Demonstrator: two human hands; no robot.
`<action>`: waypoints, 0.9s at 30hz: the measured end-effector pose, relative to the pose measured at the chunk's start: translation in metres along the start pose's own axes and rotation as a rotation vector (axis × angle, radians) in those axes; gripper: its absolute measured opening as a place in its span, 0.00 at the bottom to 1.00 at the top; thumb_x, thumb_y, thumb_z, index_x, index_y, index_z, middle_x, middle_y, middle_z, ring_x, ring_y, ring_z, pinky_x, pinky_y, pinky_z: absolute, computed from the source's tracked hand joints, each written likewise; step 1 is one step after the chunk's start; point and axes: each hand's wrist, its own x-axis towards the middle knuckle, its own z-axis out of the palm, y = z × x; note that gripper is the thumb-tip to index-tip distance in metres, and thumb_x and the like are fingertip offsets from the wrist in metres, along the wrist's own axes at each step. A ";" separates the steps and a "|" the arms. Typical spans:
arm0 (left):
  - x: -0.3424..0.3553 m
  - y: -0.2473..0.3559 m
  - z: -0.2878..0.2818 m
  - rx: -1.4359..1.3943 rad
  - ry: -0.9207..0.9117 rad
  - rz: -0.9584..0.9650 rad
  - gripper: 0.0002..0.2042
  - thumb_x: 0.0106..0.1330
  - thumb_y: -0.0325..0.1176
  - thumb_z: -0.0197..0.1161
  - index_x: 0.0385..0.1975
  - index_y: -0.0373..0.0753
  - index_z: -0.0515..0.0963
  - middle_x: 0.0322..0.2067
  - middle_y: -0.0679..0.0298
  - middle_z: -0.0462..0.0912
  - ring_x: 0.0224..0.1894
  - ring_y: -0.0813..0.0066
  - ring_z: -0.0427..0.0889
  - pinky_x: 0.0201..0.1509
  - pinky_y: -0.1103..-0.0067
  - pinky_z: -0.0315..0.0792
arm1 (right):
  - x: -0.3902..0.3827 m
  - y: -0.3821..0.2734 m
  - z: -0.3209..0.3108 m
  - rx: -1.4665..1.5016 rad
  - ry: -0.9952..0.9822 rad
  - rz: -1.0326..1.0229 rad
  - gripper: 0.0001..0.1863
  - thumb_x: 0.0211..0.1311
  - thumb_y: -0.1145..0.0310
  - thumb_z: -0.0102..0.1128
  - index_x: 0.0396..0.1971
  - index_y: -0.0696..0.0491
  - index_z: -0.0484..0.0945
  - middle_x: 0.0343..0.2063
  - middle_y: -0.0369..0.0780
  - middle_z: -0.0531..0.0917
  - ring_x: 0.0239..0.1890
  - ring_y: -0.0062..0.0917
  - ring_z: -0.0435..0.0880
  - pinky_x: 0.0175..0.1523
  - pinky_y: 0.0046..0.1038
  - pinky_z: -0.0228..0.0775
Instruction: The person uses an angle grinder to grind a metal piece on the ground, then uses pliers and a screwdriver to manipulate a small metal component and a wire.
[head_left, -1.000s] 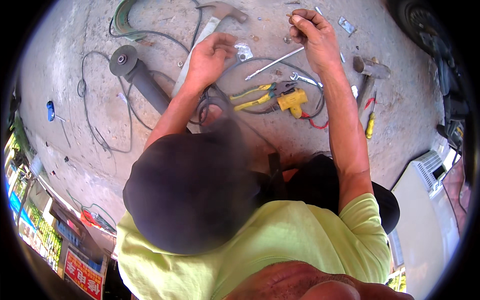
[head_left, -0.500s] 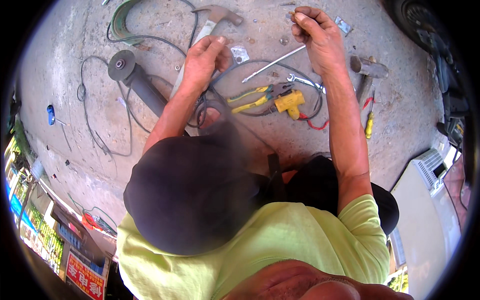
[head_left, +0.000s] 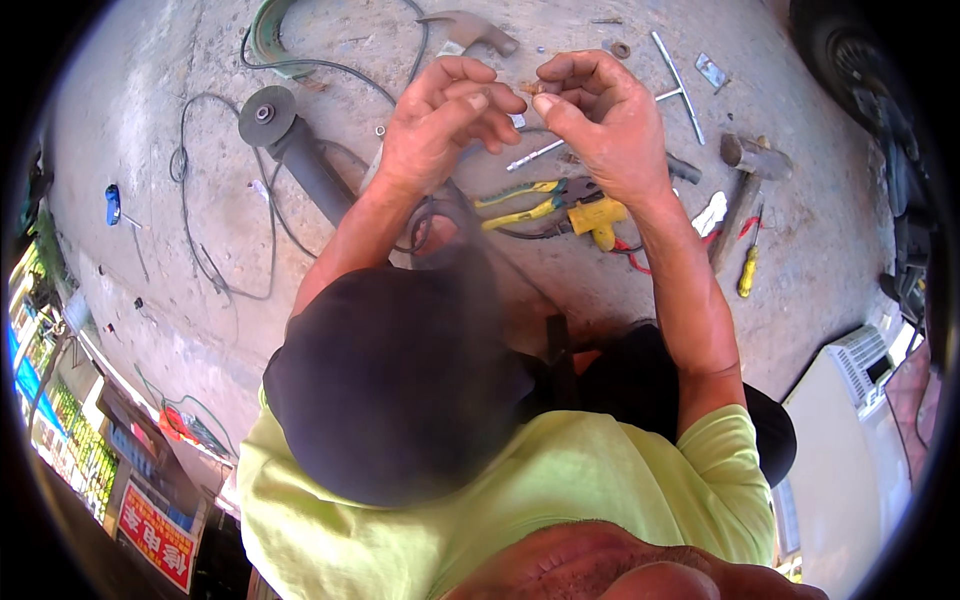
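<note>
Over the concrete floor, my left hand (head_left: 440, 125) is raised with its fingers apart and half curled; I see nothing in it. Close to its right, my right hand (head_left: 612, 125) pinches a small rusty brown piece (head_left: 531, 89) between thumb and fingertips. The piece points toward the left fingertips and is too small to name surely. Beyond the hands lies a claw hammer (head_left: 483, 32), its handle partly hidden by my left hand. Below them are yellow-green pliers (head_left: 520, 208) and a yellow fitting (head_left: 597, 218) on a cable.
Left of my left forearm lies an angle grinder (head_left: 305, 165). A green curved piece (head_left: 268, 40) rests farther off. On the right are a T-handle wrench (head_left: 680, 88), a sledgehammer (head_left: 755, 158) and a yellow screwdriver (head_left: 747, 272). Black cable (head_left: 182, 130) loops across the floor.
My right hand has come left and nearer with the small rusty piece. My left hand has moved up and right toward it, its fingers spreading. The T-handle wrench now shows more fully.
</note>
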 end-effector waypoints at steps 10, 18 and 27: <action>0.022 -0.042 -0.004 0.738 0.063 0.051 0.09 0.68 0.31 0.64 0.44 0.35 0.81 0.40 0.58 0.87 0.35 0.71 0.85 0.39 0.78 0.78 | 0.033 -0.005 -0.073 -0.108 0.247 0.005 0.08 0.65 0.68 0.64 0.41 0.55 0.81 0.33 0.36 0.86 0.31 0.13 0.78 0.37 0.18 0.71; 0.066 -0.079 0.020 1.502 -0.154 0.197 0.10 0.65 0.35 0.60 0.42 0.44 0.85 0.42 0.53 0.82 0.45 0.50 0.83 0.50 0.62 0.76 | 0.022 0.009 -0.094 -0.012 0.318 -0.010 0.08 0.65 0.70 0.64 0.41 0.55 0.81 0.30 0.35 0.85 0.28 0.15 0.78 0.36 0.20 0.71; 0.094 -0.085 0.023 1.530 -0.048 0.228 0.11 0.64 0.37 0.62 0.42 0.44 0.85 0.42 0.54 0.83 0.45 0.52 0.83 0.51 0.63 0.76 | 0.005 0.015 -0.115 -0.013 0.363 0.022 0.06 0.65 0.70 0.64 0.40 0.54 0.82 0.27 0.32 0.82 0.28 0.14 0.78 0.36 0.19 0.71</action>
